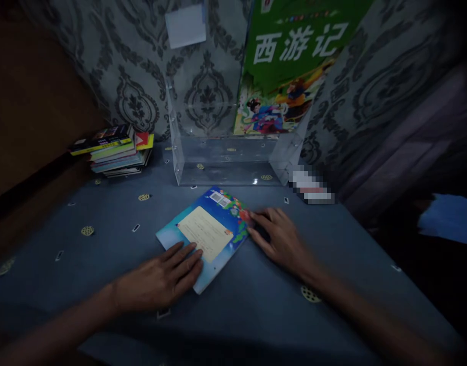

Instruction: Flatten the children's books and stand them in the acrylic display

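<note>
A thin blue book lies back cover up on the blue-grey patterned cloth. My left hand rests flat on its near corner, fingers stretched out. My right hand lies on the cloth at the book's right edge, fingers spread, fingertips touching the edge. Behind the book stands a clear acrylic holder with a green picture book upright in its right side.
A stack of several thin books sits at the back left by the patterned wall. A blurred white object lies right of the holder. A blue sheet shows at the far right in the dark.
</note>
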`<state>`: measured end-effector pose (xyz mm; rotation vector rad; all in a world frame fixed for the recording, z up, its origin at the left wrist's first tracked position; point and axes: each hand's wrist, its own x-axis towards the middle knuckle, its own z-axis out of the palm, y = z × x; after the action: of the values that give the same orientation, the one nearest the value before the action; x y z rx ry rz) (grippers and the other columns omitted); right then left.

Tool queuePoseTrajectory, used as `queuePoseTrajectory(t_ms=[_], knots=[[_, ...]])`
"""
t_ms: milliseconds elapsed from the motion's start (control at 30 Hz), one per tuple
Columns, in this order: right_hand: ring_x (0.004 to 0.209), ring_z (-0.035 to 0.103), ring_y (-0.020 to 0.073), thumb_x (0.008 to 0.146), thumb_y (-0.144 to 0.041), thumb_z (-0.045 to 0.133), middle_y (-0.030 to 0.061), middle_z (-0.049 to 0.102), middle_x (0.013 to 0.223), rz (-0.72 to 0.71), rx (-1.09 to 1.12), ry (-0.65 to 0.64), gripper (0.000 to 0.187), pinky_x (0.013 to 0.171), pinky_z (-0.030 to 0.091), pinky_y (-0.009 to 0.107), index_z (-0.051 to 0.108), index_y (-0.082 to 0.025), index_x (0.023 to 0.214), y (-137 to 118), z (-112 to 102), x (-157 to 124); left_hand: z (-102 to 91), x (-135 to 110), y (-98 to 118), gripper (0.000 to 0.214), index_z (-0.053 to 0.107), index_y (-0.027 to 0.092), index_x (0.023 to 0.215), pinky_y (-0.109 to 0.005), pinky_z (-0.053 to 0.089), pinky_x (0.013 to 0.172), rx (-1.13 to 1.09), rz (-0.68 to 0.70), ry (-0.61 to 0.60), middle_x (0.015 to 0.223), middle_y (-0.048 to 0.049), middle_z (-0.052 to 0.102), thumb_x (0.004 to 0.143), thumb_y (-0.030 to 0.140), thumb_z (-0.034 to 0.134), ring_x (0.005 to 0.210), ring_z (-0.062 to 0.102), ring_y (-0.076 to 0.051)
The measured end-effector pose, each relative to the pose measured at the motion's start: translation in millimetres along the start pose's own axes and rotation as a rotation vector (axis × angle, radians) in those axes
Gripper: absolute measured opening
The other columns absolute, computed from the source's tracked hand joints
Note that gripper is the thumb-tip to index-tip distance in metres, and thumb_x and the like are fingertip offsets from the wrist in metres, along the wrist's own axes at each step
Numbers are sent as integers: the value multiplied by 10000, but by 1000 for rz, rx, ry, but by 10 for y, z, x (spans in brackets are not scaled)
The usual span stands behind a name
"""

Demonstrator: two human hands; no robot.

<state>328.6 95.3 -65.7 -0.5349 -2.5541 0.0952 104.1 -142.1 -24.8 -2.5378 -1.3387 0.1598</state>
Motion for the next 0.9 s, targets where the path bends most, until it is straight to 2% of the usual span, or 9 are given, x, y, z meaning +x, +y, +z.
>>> queuePoseTrajectory(t_ms=[100, 233, 333, 433, 533, 633, 733, 800, 900], knots=[[824, 576, 254, 970, -315, 475, 128, 626, 922, 10, 3, 75, 311, 713, 517, 396, 665, -117, 1115, -124, -103, -261, 83, -159, -166, 519, 349, 78, 1470, -452, 377, 1149, -14, -48, -21, 1501, -162, 449, 955, 48, 406, 1413, 387, -301], [822, 595, 234, 978, -277, 465, 117, 632, 931, -22, 29, 108, 285, 703, 533, 373, 637, -132, 1153, -331, -137, -435, 220, -298, -467, 722, 104, 187, 1565, -379, 336, 1178, -88, -207, -42, 1548, -118, 386, 937, 4, 410, 1456, 307, -220], [808, 606, 232, 981, -268, 458, 115, 641, 910, -58, 10, 104, 278, 682, 535, 367, 642, -129, 1136, -411, -144, -415, 290, -290, -661, 791, -23, 240, 1570, -370, 324, 1180, -146, -279, -89, 1581, -103, 327, 945, 24, 411, 1472, 269, -213], [714, 608, 208, 983, -249, 433, 88, 647, 807, -110, 29, 88, 266, 607, 507, 332, 678, -150, 1018, -380, -226, -283, 315, -223, -756, 747, -37, 235, 1568, -380, 300, 1187, -174, -298, -109, 1600, -104, 287, 970, 58, 375, 1487, 232, -211], [633, 595, 199, 978, -251, 433, 59, 642, 703, -119, 48, 34, 296, 558, 468, 321, 702, -188, 872, -320, -334, -65, 272, -178, -761, 715, 27, 227, 1566, -370, 315, 1169, -212, -318, -158, 1612, -101, 261, 962, 68, 373, 1491, 224, -207], [670, 619, 205, 971, -237, 440, 67, 674, 723, -111, 125, -35, 303, 617, 504, 346, 714, -176, 857, -372, -311, 233, 132, -140, -744, 693, 137, 224, 1550, -398, 321, 1156, -260, -340, -233, 1612, -95, 265, 926, 40, 376, 1482, 258, -215], [981, 660, 236, 961, -228, 462, 112, 725, 1048, -181, 243, -140, 262, 881, 533, 406, 707, -163, 1026, -556, -85, 591, -58, -10, -775, 565, 372, 236, 1448, -416, 372, 1105, -308, -391, -255, 1530, -87, 436, 918, 42, 380, 1391, 430, -228], [1249, 552, 256, 961, -217, 451, 148, 625, 1322, -242, 241, -224, 339, 1064, 442, 445, 618, -133, 1244, -685, 122, 824, -137, 151, -833, 380, 571, 214, 1228, -384, 452, 1001, -318, -456, -249, 1308, -88, 636, 921, 68, 401, 1191, 600, -229], [1381, 435, 281, 959, -211, 439, 209, 500, 1453, -134, 180, -348, 440, 1156, 341, 457, 511, -55, 1364, -782, 376, 1069, -63, 433, -950, 267, 620, 184, 1043, -364, 504, 887, -256, -616, -166, 1077, -97, 696, 919, 89, 404, 983, 658, -228]])
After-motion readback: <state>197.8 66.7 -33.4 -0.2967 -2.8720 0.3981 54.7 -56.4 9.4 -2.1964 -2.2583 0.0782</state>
